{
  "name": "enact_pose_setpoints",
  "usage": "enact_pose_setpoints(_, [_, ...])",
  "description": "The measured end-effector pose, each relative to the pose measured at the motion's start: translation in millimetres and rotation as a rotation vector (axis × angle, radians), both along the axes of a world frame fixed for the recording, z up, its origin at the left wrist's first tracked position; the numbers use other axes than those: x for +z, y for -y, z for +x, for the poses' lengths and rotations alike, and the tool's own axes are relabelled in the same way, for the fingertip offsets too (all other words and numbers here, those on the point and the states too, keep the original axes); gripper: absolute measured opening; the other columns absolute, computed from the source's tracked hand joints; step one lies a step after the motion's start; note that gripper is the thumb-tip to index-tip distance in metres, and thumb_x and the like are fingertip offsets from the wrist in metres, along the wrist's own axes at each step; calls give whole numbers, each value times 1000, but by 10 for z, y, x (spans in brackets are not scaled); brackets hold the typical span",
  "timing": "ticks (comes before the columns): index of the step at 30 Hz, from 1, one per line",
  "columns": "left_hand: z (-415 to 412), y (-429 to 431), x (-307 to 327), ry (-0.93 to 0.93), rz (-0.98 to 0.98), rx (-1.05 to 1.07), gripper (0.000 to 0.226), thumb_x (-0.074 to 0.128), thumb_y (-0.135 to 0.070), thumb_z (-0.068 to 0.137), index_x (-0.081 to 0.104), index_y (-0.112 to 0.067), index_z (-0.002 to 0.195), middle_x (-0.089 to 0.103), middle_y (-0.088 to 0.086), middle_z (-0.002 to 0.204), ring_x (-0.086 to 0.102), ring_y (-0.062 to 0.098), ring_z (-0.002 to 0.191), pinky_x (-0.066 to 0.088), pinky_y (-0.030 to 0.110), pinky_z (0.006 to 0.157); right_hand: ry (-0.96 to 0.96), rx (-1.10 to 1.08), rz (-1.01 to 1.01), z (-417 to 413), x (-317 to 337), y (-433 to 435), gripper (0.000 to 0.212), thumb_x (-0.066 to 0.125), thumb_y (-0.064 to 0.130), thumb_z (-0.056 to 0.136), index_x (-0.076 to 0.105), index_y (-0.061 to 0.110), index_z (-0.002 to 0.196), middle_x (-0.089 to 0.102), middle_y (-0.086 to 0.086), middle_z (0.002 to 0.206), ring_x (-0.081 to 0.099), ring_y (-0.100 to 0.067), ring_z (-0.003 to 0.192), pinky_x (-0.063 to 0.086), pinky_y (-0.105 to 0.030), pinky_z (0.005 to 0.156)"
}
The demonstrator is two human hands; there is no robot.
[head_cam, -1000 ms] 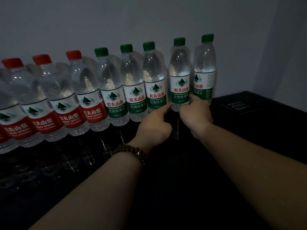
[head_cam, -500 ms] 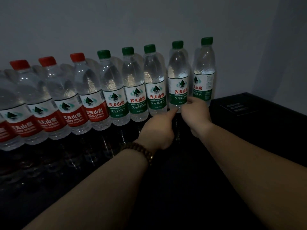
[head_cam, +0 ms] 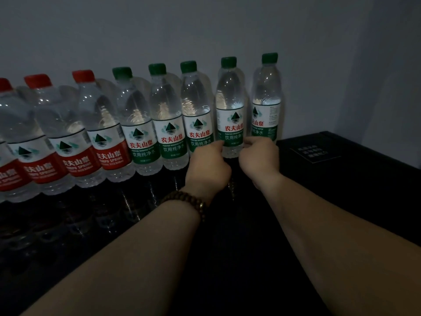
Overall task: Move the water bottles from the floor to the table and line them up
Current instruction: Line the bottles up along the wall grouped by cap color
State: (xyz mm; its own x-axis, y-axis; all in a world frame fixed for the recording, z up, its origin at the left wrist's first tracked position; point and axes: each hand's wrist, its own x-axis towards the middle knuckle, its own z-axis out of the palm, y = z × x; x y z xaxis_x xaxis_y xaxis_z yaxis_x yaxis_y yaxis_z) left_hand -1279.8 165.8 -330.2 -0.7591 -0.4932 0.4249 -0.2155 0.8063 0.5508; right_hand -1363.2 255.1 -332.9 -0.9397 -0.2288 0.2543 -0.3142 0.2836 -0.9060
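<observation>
1. I see a plain grey wall [head_cam: 159, 28] ahead, dimly lit.
2. A second wall [head_cam: 394, 76] meets it on the right.
3. A glossy black table [head_cam: 355, 192] stands against the grey wall.

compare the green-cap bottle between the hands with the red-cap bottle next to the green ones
The green-cap bottle has a green cap and green lower label; the red-cap bottle has both in red. The left hand and right hand touch the green-cap bottle low on its sides; nothing touches the red-cap bottle. Both stand upright, clear, in one row on the black table.
</observation>
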Motion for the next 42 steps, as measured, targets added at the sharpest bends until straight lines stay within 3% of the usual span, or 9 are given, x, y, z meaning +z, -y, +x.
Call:
enact_pose_setpoints(3, [3,2,-25,-30,38,-21,55,53,7,79,66,-15,128,71,9,117,64,24,109,45,23,86,4,20,-7,4,-1,9,40,54,1,86,76,15,116,75,-3,102,68,-24,96,60,-39,89])
enact_pose_setpoints(8, [-24,27,-36,-92,62,16,50,52,4,80,69,-12,123,73,8,110,67,24,105,55,30,90,15,40,20,38,7,11,45,51,6,82,78,22,114,74,3,97,69,-22,91,61,-41,85])
enact_pose_setpoints(12, [-41,39,-44,-118,123,58,51,54,2,82,68,-12,129,74,6,116,67,20,109,47,20,89,-1,72,38,45,21,12,46,47,9,77,80,24,105,76,-2,99,69,-28,90,62,-47,83])
enact_pose_setpoints(16, [-43,45,-48,-122,149,58,48,55,2,81,69,-12,125,74,4,113,67,17,106,45,18,85,15,-1,-27,28,3,23,35,51,4,85,80,19,98,70,5,85,66,-24,91,58,-40,92])
enact_pose_setpoints(19, [-41,46,-52,-118,161,35,41,54,-1,81,70,-15,116,75,-1,105,67,14,99,48,20,81,43,-215,-158,-12,57,-20,29,57,7,92,78,23,104,72,-2,111,66,-26,105,49,-28,86])
enact_pose_setpoints(24, [-38,28,-55,-84,216,-78,44,50,0,76,70,-23,108,73,-12,97,66,7,95,55,23,82,89,-335,-191,-110,102,-180,37,58,10,88,59,20,124,59,-6,130,63,-26,108,53,-37,88])
enact_pose_setpoints(27, [-35,31,-53,-76,246,-122,49,50,-2,71,69,-26,109,70,-15,100,65,5,97,53,20,80,127,-264,-108,-79,110,-172,45,59,18,87,55,23,132,62,-4,128,64,-28,110,55,-47,95])
enact_pose_setpoints(32, [-24,49,-52,-62,253,-142,55,50,-6,71,65,-26,120,68,-13,110,64,8,96,53,24,77,114,-152,14,-22,129,-180,27,55,31,91,59,31,118,68,-2,107,66,-29,94,57,-47,90])
enact_pose_setpoints(42, [15,-1,0,-46,272,-148,73,43,-14,64,61,-28,133,68,-12,116,65,14,100,58,35,84,139,-80,145,-69,135,-203,51,56,32,93,40,27,141,64,-4,119,63,-30,101,53,-41,88])
